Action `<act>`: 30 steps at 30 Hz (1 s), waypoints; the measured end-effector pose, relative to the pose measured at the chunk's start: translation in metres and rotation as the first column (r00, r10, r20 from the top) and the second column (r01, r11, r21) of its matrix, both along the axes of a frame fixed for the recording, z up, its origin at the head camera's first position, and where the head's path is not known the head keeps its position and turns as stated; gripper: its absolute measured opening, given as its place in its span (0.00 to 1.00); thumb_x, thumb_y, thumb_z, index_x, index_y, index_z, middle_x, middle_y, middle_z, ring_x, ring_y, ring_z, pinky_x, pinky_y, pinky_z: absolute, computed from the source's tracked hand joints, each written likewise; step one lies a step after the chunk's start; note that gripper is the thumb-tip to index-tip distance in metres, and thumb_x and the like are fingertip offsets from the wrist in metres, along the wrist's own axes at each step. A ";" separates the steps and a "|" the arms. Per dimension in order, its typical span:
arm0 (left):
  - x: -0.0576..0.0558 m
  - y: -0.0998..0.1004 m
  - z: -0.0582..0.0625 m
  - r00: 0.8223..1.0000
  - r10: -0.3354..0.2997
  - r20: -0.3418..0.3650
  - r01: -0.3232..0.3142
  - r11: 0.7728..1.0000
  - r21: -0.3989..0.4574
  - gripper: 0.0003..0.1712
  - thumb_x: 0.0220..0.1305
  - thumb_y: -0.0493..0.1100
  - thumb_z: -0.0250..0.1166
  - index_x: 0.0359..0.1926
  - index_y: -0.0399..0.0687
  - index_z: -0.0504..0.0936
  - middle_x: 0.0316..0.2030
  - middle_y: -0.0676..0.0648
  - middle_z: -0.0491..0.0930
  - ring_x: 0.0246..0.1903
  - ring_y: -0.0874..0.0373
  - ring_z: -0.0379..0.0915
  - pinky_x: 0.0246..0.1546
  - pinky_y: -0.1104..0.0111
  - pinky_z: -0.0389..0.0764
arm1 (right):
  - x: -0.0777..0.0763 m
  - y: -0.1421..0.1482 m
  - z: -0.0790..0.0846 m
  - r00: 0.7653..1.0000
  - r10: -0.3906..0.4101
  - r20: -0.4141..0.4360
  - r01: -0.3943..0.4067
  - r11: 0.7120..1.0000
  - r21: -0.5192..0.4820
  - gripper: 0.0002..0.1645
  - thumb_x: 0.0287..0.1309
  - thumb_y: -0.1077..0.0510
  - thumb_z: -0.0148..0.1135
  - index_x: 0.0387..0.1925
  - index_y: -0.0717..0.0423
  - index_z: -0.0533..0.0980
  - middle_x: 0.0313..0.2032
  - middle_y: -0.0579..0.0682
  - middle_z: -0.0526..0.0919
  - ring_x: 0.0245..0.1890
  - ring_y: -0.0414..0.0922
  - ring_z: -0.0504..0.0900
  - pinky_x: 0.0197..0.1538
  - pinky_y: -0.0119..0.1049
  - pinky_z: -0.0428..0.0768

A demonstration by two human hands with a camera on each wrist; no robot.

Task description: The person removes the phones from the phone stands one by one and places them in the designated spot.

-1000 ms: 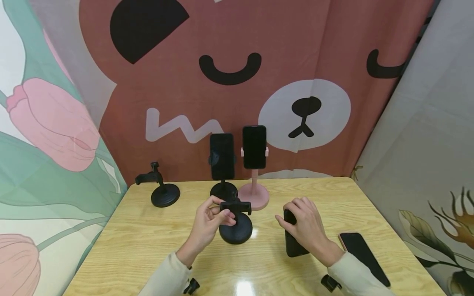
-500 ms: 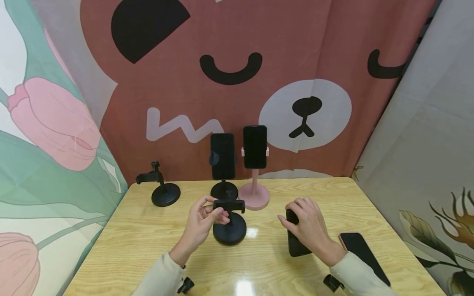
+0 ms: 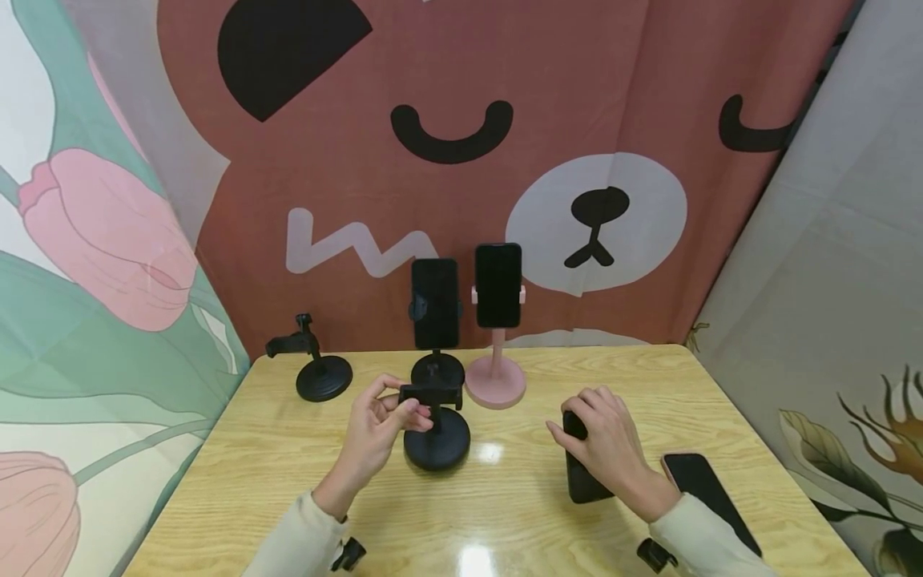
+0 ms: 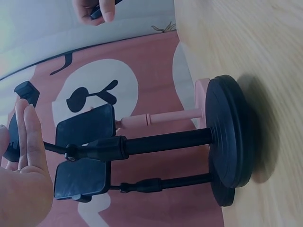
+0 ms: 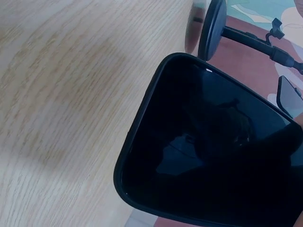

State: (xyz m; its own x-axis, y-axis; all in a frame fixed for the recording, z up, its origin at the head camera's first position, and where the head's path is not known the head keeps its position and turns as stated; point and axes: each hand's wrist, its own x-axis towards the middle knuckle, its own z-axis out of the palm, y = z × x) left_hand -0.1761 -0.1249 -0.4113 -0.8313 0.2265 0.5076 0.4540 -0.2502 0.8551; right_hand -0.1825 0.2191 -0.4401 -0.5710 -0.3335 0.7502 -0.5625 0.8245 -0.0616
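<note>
My left hand (image 3: 371,433) pinches the left end of the clamp (image 3: 431,395) of a black phone stand in the head view. Its round base (image 3: 440,442) is close over the table, with a shadow beside it in the left wrist view, where the black post (image 4: 165,142) runs from base to clamp. No phone sits in that clamp. On the right, my right hand (image 3: 609,441) grips a black phone (image 3: 586,481) from above, the palm covering part of it. The phone's dark glossy screen (image 5: 203,137) fills much of the right wrist view.
Behind stand a black stand holding a phone (image 3: 436,304) and a pink stand (image 3: 496,381) holding another phone (image 3: 498,284). An unloaded black stand (image 3: 324,378) is at the back left. A pink-edged phone (image 3: 710,497) lies right of my right hand on the wooden table (image 3: 288,481).
My left hand has moved left with the black stand, away from the pink one. My right hand and its phone have shifted slightly right.
</note>
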 end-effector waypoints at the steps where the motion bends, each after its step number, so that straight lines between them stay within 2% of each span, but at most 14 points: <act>1: 0.000 -0.001 0.001 1.000 0.003 -0.009 -0.003 1.000 0.000 0.08 0.73 0.28 0.55 0.46 0.44 0.70 0.32 0.55 0.89 0.29 0.64 0.87 0.35 0.66 0.88 | 0.000 0.001 0.000 1.000 0.000 0.000 0.000 1.000 0.000 0.19 0.38 0.52 0.83 0.29 0.51 0.79 0.28 0.45 0.79 0.29 0.41 0.67 0.33 0.37 0.67; 10: -0.001 -0.015 0.009 0.999 0.047 -0.019 -0.047 0.999 -0.015 0.12 0.73 0.27 0.54 0.46 0.48 0.71 0.32 0.55 0.89 0.29 0.64 0.87 0.37 0.66 0.88 | 0.003 0.004 -0.002 1.000 -0.007 0.005 0.007 1.000 -0.003 0.20 0.37 0.52 0.84 0.29 0.51 0.79 0.27 0.44 0.78 0.29 0.41 0.68 0.33 0.38 0.67; 17: -0.002 -0.027 0.013 0.993 0.106 -0.045 -0.107 0.994 -0.033 0.10 0.73 0.27 0.54 0.46 0.45 0.71 0.31 0.52 0.89 0.29 0.63 0.87 0.37 0.66 0.89 | 0.004 0.007 -0.005 0.999 -0.034 0.037 0.033 0.999 0.007 0.19 0.39 0.51 0.84 0.29 0.48 0.79 0.27 0.43 0.78 0.28 0.39 0.66 0.32 0.36 0.65; 30: -0.010 -0.043 0.020 0.990 0.112 -0.080 -0.111 0.994 0.013 0.09 0.74 0.26 0.52 0.45 0.43 0.70 0.31 0.50 0.89 0.29 0.62 0.88 0.39 0.66 0.88 | 0.007 0.017 -0.010 0.998 -0.049 0.047 0.049 0.999 0.010 0.19 0.37 0.52 0.83 0.28 0.49 0.79 0.26 0.43 0.78 0.27 0.38 0.65 0.31 0.34 0.64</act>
